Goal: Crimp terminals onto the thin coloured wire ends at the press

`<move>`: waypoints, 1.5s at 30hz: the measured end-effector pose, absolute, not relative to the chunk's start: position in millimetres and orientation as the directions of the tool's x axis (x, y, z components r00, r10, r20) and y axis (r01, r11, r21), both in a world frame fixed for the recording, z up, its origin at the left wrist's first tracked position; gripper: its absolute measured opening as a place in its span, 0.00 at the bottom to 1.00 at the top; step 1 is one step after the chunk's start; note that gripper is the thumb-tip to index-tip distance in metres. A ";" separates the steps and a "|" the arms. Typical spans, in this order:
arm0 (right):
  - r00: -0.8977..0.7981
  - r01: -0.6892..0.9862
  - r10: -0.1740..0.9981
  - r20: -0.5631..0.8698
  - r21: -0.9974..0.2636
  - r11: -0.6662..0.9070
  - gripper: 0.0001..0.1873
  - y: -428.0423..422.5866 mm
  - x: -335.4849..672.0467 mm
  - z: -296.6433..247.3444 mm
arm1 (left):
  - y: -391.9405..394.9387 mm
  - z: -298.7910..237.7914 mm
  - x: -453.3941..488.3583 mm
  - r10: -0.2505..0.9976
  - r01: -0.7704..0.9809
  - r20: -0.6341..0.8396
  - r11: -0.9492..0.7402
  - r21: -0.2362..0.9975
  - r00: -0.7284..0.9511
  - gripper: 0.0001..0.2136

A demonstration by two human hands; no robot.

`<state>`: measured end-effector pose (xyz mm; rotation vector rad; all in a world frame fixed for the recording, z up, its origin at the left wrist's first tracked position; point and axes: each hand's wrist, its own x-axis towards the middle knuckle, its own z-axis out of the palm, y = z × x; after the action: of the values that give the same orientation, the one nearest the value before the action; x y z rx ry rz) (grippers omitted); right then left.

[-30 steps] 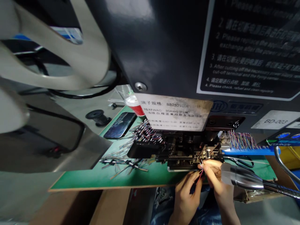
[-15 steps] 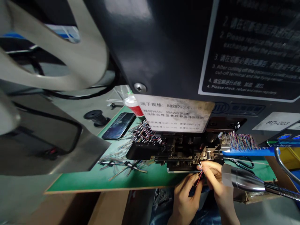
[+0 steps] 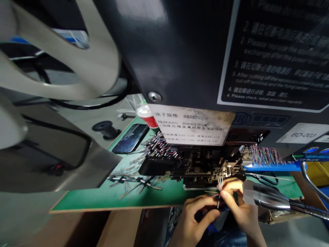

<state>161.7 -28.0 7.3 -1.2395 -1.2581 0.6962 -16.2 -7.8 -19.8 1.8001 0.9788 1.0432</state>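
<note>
A small bundle of thin coloured wires (image 3: 220,184) fans upward just in front of the machine's crimping area (image 3: 226,169). Red and yellow strands stick out sideways, and a white stub points down from its dark middle. My right hand (image 3: 240,202) pinches the bundle between thumb and forefinger. At its left side is my left hand (image 3: 197,214), with thumb and forefinger apart in a C shape and the fingertips close to the dark middle. Whether those fingertips touch the wires is hard to tell.
The dark machine body (image 3: 180,61) fills the space above my hands. A lamp head (image 3: 267,197) stands close at the right. On the green table (image 3: 102,200) lie wire bundles (image 3: 138,181) and a phone (image 3: 130,138). Scissors (image 3: 267,178) and a blue tray (image 3: 275,167) are at the right.
My left thumb and forefinger have parted, and the left hand has shifted slightly left. The wires now spread out, several upward and some sideways. My right hand keeps its pinch, slightly lower.
</note>
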 end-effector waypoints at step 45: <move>0.249 0.187 0.913 0.323 -0.941 0.282 0.07 -30.8 159.5 14.6 | -5.7 -15.1 -18.9 0.889 0.195 0.192 -0.294 0.936 0.416 0.03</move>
<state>159.5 -30.8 14.6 -1.1980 -1.2354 0.7042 -18.9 -5.7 -15.1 1.7469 0.9436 0.9412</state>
